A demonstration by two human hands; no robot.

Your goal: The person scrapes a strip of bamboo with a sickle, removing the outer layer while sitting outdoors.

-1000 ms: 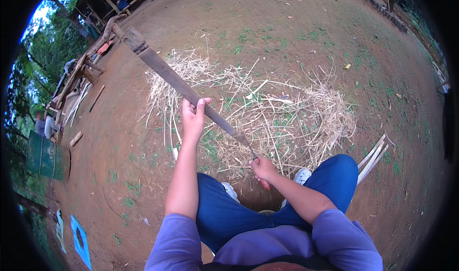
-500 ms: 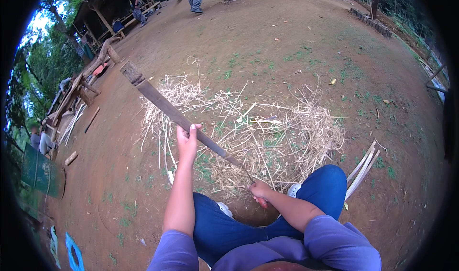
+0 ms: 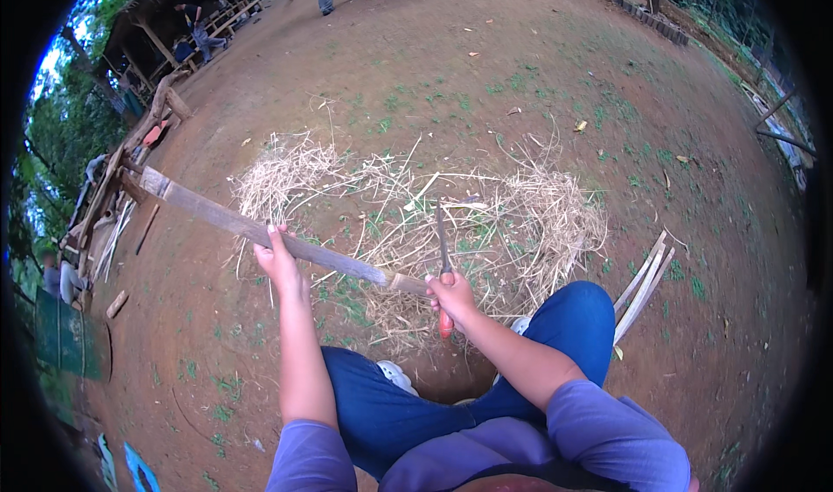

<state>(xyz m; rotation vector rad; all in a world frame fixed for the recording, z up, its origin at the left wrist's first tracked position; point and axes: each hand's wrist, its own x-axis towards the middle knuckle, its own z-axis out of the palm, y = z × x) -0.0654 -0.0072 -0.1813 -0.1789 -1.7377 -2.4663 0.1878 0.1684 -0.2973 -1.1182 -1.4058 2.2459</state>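
A long brown-grey split bamboo piece (image 3: 338, 259) lies slantwise before me, its far end up to the left, its near end beside my right hand. My left hand (image 3: 282, 262) is closed around its middle, thumb on top. My right hand (image 3: 453, 298) grips a knife (image 3: 444, 242) with an orange-red handle, the narrow dark blade pointing away from me. The thumb and fingers of that hand also meet the bamboo's near end; whether they pinch it cannot be told. Below both hands are pale, thin shavings (image 3: 555, 223) in a loose heap on the soil.
Several pale strips (image 3: 644, 285) lie by my right knee. To the left are a short log (image 3: 117, 305), a wooden rail (image 3: 95, 206) and a green panel (image 3: 71, 336). Two people stand far off near a thatched shelter (image 3: 160, 28); another person (image 3: 69, 279) sits at the left edge.
The bamboo has swung to a flatter slant, its far end moving left and down. My right hand has risen, and the knife blade now points away from me. My left hand has shifted left.
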